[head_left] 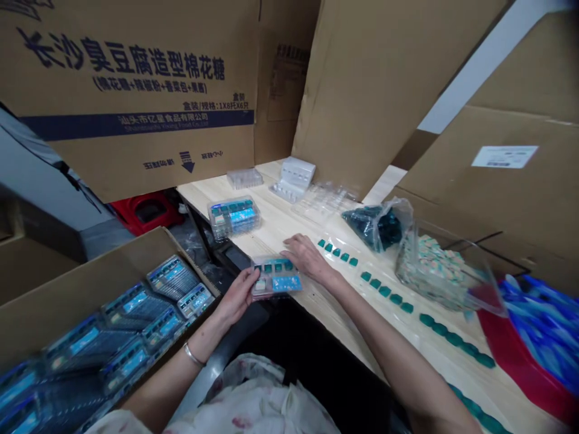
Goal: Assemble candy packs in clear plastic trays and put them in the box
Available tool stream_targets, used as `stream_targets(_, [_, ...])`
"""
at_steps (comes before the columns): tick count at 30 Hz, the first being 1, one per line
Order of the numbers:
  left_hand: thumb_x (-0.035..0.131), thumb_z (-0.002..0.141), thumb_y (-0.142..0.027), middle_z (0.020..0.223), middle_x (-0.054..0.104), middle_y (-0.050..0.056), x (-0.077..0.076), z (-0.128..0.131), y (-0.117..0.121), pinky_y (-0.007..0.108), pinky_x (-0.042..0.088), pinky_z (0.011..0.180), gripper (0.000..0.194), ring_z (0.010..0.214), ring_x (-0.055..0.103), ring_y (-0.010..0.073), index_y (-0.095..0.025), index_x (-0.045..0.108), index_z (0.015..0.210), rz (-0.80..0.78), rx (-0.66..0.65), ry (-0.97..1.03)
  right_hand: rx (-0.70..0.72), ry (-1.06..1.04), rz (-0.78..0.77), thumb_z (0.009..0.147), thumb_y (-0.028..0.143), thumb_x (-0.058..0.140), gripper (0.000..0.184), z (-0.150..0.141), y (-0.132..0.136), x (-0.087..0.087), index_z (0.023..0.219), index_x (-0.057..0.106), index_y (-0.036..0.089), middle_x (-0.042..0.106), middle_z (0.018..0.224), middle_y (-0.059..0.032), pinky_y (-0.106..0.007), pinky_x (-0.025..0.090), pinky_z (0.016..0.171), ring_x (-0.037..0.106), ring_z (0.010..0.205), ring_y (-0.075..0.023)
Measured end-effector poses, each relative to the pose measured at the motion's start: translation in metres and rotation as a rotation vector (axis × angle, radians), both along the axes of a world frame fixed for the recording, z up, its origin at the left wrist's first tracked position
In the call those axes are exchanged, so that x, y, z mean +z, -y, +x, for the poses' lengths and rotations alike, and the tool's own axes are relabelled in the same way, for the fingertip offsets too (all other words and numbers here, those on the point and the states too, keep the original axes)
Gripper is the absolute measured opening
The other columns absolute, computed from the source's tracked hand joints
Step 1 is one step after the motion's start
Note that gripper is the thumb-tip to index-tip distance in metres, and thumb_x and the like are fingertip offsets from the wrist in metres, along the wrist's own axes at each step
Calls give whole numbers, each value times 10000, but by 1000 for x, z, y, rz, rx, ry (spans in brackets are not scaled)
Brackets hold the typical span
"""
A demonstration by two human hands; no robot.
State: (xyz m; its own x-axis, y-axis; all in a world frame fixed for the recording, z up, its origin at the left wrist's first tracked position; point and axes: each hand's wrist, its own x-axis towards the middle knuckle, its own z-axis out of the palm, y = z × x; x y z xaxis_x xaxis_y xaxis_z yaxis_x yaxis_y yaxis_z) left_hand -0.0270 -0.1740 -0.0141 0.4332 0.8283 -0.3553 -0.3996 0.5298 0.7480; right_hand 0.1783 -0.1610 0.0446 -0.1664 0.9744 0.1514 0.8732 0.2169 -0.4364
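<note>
Holding flat a clear plastic tray of teal and blue pieces (275, 277), the left hand (234, 295) grips its left edge, while the right hand (308, 257) lies open against its right edge, above the pale wooden table (280, 229), near rows of teal pieces (384, 292) and a cardboard box of blue packs (90, 295).

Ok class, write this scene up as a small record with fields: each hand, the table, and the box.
left hand: holding a clear plastic blister tray of teal pieces and blue cards
right hand: spread open at the tray's far side, contact unclear
table: light wood-grain tabletop
on table: rows of teal pieces, a plastic bag of dark teal pieces, a filled tray
box: open cardboard box packed with filled trays
</note>
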Motion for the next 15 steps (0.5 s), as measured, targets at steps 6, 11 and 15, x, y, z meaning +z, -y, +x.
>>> stream_targets(6, [619, 771, -406, 854, 643, 20, 17, -4, 1, 290, 553, 614, 303, 680, 645, 150, -186, 542, 964, 118, 57, -63, -269, -444, -329, 864, 461, 427, 511, 9, 31, -14, 1270, 411, 150, 583, 679, -9, -291, 466, 577, 568, 579, -158])
stream_targets(11, [536, 775, -526, 629, 626, 7, 52, -32, -33, 264, 468, 439, 362, 488, 607, 179, -200, 537, 931, 434, 18, -489, -176, -599, -118, 846, 471, 431, 529, -12, -7, 11, 1251, 422, 130, 573, 662, 7, -255, 438, 520, 545, 542, -138])
stream_targets(15, [388, 798, -622, 498, 587, 19, 90, -62, -89, 303, 446, 535, 493, 475, 586, 210, -177, 588, 875, 676, 96, -984, -143, -375, 15, 889, 412, 377, 439, -36, -75, 46, 1200, 488, 123, 651, 861, -76, -274, 459, 703, 612, 778, -172])
